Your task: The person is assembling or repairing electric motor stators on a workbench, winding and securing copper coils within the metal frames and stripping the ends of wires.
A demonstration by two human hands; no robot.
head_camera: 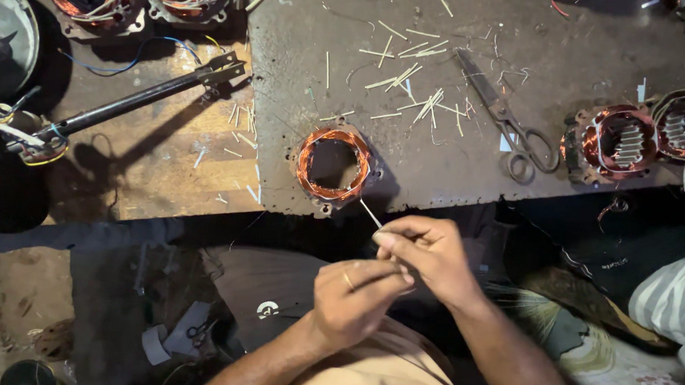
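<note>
- Your left hand (352, 298), lower centre, pinches the near end of a thin pale sliver (371, 214).
- Your right hand (425, 255) pinches it just beside.
- Copper-wound stator (333, 165) sits at the metal bench (436, 190) edge, above the hands, core hollow.
- Scissors (506, 119) right of centre; open bench between.

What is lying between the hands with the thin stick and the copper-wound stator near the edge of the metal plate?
Nothing visible. Both the left hand and the right hand pinch the thin stick, whose tip points toward the copper-wound stator. Only the bare plate edge lies between them; the scissors lie off to the right.
</note>
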